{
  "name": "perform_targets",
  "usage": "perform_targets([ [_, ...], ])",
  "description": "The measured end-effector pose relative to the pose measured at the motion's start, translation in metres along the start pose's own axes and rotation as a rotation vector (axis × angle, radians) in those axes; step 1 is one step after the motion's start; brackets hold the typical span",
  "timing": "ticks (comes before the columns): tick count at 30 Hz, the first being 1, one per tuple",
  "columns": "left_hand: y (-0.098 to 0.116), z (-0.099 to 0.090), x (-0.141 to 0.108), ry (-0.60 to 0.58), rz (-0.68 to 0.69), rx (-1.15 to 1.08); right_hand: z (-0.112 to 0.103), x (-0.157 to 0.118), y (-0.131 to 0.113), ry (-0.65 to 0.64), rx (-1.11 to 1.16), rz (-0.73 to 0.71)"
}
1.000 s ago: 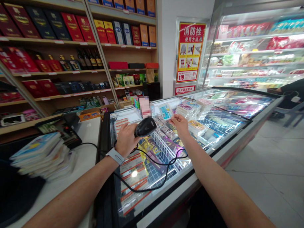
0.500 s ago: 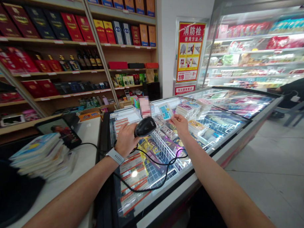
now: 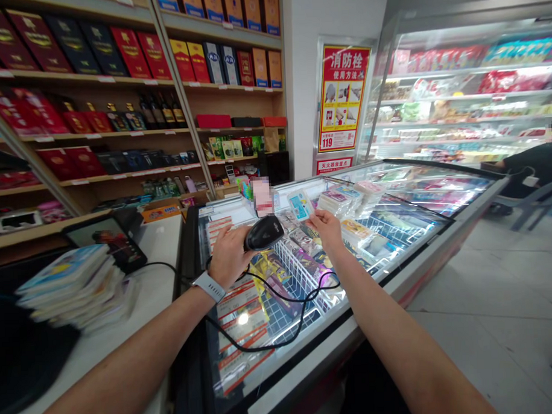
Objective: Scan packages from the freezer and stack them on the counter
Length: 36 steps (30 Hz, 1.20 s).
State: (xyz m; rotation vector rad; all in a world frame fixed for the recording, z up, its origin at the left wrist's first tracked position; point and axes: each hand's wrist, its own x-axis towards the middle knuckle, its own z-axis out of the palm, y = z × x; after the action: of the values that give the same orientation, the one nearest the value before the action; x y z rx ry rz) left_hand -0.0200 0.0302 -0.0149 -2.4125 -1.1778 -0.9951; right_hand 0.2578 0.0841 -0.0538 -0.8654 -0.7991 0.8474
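1. From the head camera, the left hand was mostly closed and had a firm hold on a black barcode scanner. A white watch sat on that wrist.
2. The right hand was nearly closed too. Its thumb and fingers pinched a small pale blue pack by its lower edge, so most of the pack's face showed.
3. The pack was up in the air over the glass lid of a chest freezer. The front of the scanner pointed up toward it. They were near but not touching, which gave the scanner a clear line to the pack. Any barcode was too small to see.
4. A thin black cord ran from under the left hand and lay in loops on the glass, well below the pack.
5. Under the glass was a wire basket of bright packs. On the white counter to the left lay a stack of books.
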Motion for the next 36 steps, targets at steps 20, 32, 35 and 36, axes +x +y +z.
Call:
perform_targets([
  [20,-0.001,0.001,-0.001,-0.009,-0.029,0.002,0.005,-0.014,-0.017,-0.002,-0.101,-0.104],
  [32,0.001,0.0,0.001,-0.007,-0.028,-0.007,-0.023,-0.021,-0.036,0.063,-0.249,-0.244],
  [35,0.001,0.0,0.0,-0.009,-0.037,-0.008,-0.034,-0.022,-0.04,0.106,-0.375,-0.305],
  [36,0.001,0.0,0.0,-0.011,-0.041,-0.009,-0.038,-0.022,-0.042,0.121,-0.416,-0.324],
])
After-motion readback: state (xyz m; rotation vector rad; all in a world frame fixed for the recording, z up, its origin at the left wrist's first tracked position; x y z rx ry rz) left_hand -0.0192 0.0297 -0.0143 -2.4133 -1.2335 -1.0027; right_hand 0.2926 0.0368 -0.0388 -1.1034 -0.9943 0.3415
